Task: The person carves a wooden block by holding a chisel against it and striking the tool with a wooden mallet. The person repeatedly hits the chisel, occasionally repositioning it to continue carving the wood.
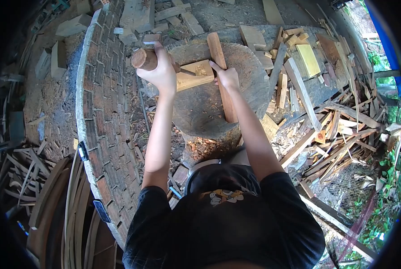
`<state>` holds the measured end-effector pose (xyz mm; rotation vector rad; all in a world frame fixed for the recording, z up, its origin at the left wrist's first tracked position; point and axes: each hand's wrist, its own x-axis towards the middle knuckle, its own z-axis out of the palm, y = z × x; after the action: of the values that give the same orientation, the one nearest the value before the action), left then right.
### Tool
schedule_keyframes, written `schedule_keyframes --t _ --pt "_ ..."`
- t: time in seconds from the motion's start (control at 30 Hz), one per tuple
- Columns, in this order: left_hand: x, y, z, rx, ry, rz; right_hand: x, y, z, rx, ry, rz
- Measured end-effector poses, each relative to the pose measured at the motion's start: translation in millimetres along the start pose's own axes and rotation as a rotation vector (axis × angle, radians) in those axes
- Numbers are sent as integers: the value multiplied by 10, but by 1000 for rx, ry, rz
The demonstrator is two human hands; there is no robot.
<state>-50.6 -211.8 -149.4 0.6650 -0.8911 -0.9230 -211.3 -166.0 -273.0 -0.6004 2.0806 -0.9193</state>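
My left hand (161, 74) is closed around a thick round wooden handle (140, 59), whose rounded end sticks out to the left. A narrow dark blade (188, 71) shows to the right of that hand, over the hollowed, chip-strewn top of a pale yellow wood block (196, 80). My right hand (227, 79) is wrapped round a long reddish-brown wooden bar (216, 48), with its thumb at the right end of the block. Both block and bar lie on a large round stump (200, 107). The palm sides of both hands are hidden.
A low brick wall (99, 89) runs along the left, with a phone (101, 210) on its edge. Wood offcuts and a yellow board (308, 59) lie beyond the stump at the right. Scrap wood (344, 134) is heaped further right, and curved planks (52, 197) stand lower left.
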Motion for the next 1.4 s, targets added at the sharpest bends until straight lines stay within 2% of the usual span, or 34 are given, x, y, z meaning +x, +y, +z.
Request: schedule_keyframes --t 0.77,0.93,1.17,1.4 --pt "47 -34 -44 67 14 13 48 14 7 28 -3 -17" --pt "79 -70 -123 -138 -57 -35 35 6 2 6 -6 -18" --pt "138 -88 -134 -125 -169 -42 40 13 15 14 -9 -22" --pt "215 -159 118 68 8 -5 39 18 5 -18 -8 -34"
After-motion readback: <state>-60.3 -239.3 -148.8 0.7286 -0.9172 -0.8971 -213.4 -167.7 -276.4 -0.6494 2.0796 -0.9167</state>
